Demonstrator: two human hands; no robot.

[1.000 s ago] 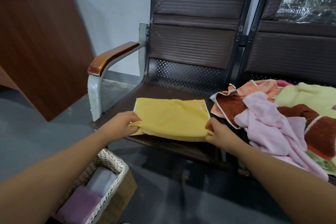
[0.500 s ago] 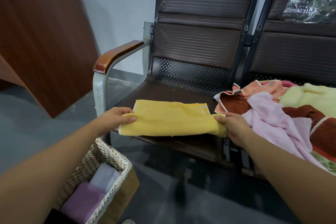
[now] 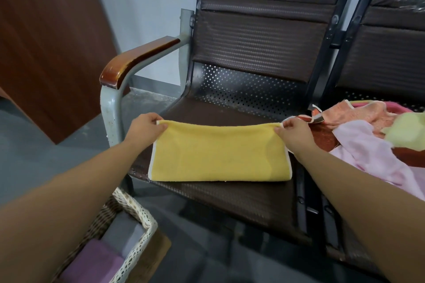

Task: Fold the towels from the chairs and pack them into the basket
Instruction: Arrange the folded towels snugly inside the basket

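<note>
Nearest, down at the left on the floor, stands the basket (image 3: 140, 232), woven with a white lacy rim. A folded purple towel (image 3: 92, 259) lies in it, with a pale grey towel (image 3: 124, 234) beside that. Past it, the yellow towel (image 3: 218, 154) lies folded across the seat of the chair (image 3: 230, 200), its near fold resting on the seat. The left hand (image 3: 143, 127) pinches the far left corner between thumb and fingers, and the right hand (image 3: 293, 132) pinches the far right corner the same way, so the far edge is drawn straight between them. To the right, on the second chair (image 3: 379, 57), lies a loose heap of towels (image 3: 368, 156), pink, rust and pale green. Farther left are the chair's wooden armrest (image 3: 135, 60) and a brown board (image 3: 46, 41) leaning at the wall.
</note>
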